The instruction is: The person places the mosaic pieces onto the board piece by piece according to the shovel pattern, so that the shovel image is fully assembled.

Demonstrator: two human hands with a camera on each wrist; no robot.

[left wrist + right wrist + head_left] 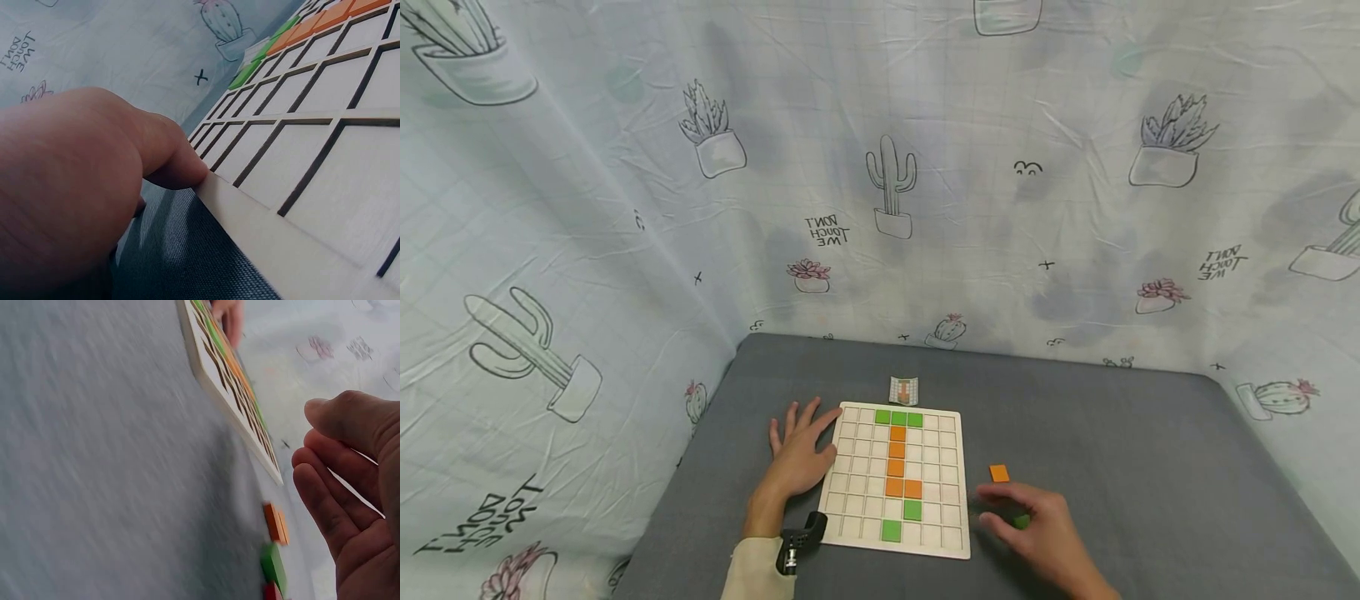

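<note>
On the grey worktop lies a pale wooden board divided by ridges into square cells; three green tiles sit side by side in its far row; four orange tiles run in a column from the middle one toward the near side; a fifth orange tile lies just right of the lowest of them; one green tile sits directly below it, and another green tile is in the nearest row, in line with the orange column; the left hand spreads its fingers wide at the board's left edge, touching the rim; the right hand hovers just right of the board, its fingers bent and apart from the thumb, with nothing held between them; a loose orange tile lies near its fingertips; a loose green tile, partly hidden, shows beneath the hand; a red piece appears beside it in the right wrist view; a small patterned card lies just beyond the board's far edge.
</note>
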